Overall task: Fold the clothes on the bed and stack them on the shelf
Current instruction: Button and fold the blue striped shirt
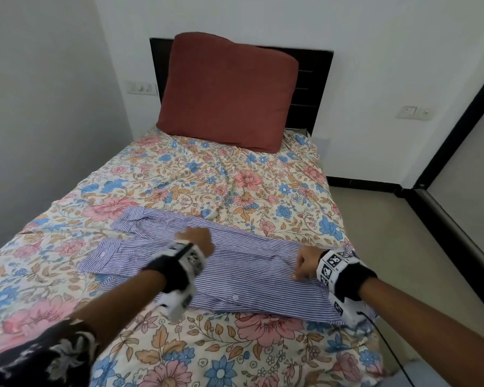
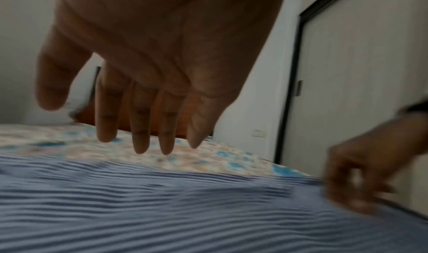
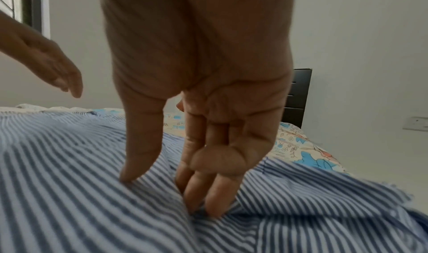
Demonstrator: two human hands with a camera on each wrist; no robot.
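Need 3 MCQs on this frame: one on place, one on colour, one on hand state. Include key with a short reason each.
1. Where does the striped shirt lie?
A. on the floor
B. on the bed, near its foot
C. on the pillow

2. What colour is the pillow?
A. brick red
B. green
C. white

3. What is the right hand doing?
A. hanging free in the air
B. gripping the pillow
C. pinching a fold of the shirt

Key: 1 B, the shirt is spread on the flowered sheet close to the person. 2 A, a red pillow leans on the dark headboard. 3 C, thumb and fingers gather the cloth, while the left hand hovers with straight fingers.
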